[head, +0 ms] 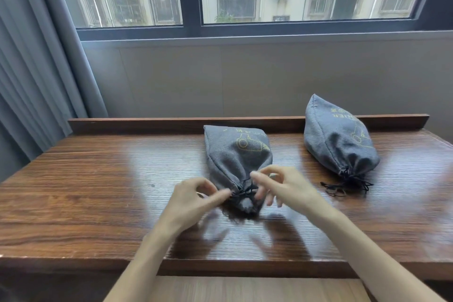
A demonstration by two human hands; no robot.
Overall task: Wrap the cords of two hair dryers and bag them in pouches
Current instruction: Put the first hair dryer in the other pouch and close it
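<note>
both hands reach forward over the bench (98, 179); left hand (196, 197) and right hand (282, 186) each pinch the black drawstring (242, 192) between them. two grey pouches: near pouch (235, 154) just beyond the grip, second pouch (338, 140) well right, cinched.

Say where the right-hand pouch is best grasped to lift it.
Judging by its pose, take the right-hand pouch at the cinched neck below its black drawstring knot, coming from the near side: the fabric gathers narrow there and points toward the person, while the body bulges wide.
</note>
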